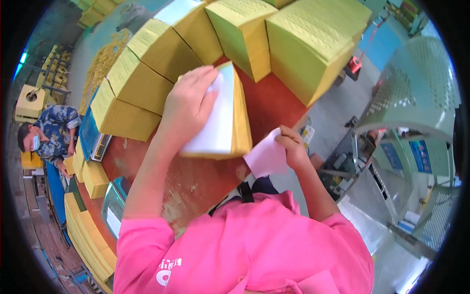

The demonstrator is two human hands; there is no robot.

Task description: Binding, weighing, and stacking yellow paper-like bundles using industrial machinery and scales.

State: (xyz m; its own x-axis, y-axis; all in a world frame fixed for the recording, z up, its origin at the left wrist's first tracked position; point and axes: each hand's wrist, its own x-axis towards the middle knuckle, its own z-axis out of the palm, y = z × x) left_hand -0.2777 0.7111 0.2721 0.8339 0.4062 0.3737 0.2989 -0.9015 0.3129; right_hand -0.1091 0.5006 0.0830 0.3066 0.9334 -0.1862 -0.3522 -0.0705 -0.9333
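My left hand (188, 105) presses flat on the white-topped yellow paper bundle (226, 117) on the red worktable (274, 105); my right hand (293, 147) pinches a pink paper slip (265, 158) at its near corner — probably labelling, placement next.

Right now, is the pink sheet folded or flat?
Flat, as far as visible: the pink sheet shows one smooth face without a crease, pinched at its top edge by the right hand.

A worn reddish-brown wooden tabletop (274, 105) carries a curving row of tall yellow paper stacks (147, 73) along its far edge, and one thinner yellow paper bundle topped with a white sheet (230, 117) lying nearer the middle.
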